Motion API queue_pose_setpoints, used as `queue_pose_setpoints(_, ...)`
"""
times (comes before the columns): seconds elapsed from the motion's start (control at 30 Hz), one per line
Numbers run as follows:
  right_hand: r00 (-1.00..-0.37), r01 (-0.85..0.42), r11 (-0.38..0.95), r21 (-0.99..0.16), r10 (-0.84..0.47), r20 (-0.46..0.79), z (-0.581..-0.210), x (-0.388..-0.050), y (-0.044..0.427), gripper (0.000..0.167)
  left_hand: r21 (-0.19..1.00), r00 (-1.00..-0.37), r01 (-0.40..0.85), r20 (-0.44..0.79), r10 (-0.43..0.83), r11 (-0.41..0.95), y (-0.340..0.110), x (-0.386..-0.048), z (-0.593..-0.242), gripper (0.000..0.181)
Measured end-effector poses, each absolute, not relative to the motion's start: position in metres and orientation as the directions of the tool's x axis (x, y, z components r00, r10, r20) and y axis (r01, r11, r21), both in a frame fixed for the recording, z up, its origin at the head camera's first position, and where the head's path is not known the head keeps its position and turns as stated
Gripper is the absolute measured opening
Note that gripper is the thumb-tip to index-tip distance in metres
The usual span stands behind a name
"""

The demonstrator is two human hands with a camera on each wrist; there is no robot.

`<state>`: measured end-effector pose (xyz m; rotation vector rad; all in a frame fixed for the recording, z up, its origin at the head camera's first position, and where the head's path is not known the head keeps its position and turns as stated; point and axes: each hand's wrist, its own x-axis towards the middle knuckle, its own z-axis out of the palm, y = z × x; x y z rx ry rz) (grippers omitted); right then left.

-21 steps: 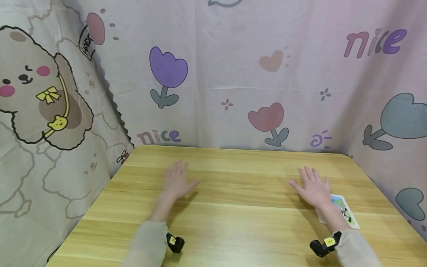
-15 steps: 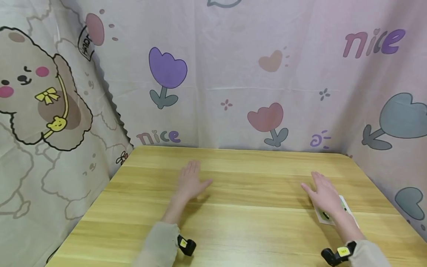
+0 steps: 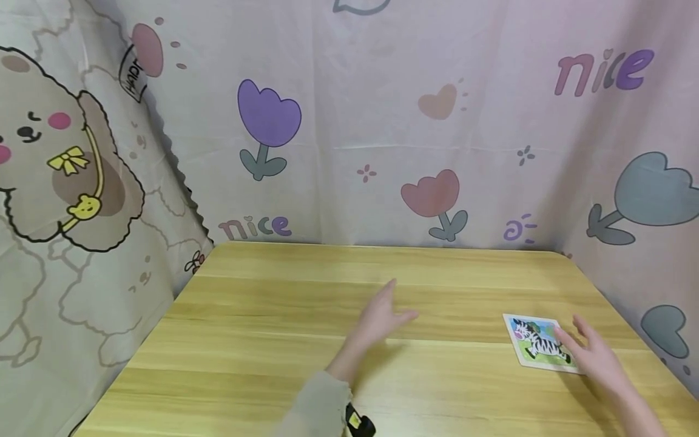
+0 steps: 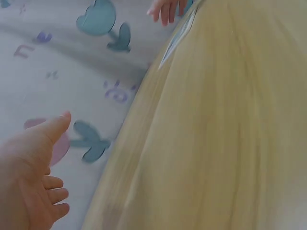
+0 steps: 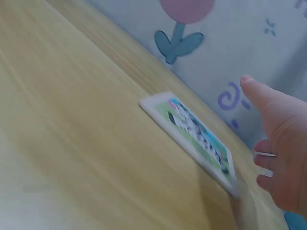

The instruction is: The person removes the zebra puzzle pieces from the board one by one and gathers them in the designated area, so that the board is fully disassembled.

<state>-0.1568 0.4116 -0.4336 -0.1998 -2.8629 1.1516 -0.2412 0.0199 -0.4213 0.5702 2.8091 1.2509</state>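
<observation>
- The zebra card (image 3: 537, 345) lay flat on the wooden table (image 3: 246, 340), toward the right, picture upward.
- Near its right edge hovered the right hand (image 3: 596, 359), thumb apart from the fingers, holding nothing.
- The left hand (image 3: 378, 318), also ungripping, hung above the table's middle, thumb apart.
- I judged no handling done yet; taking the card remained.
</observation>
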Motion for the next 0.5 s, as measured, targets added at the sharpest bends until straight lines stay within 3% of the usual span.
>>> queue_pose_setpoints(0.23, -0.978, 0.205, 0.705, -0.679, 0.172, -0.117, -0.440, -0.142, 0.425, 0.087, 0.804, -0.929, 0.241, 0.028, 0.370, 0.543, 0.074, -0.221, -0.426, 0.086)
queue_pose_setpoints(0.5, -0.977, 0.214, 0.740, -0.638, 0.171, -0.129, -0.447, -0.139, 0.425, 0.085, 0.700, -0.875, 0.345, -0.001, 0.484, 0.625, 0.130, -0.198, -0.430, 0.082)
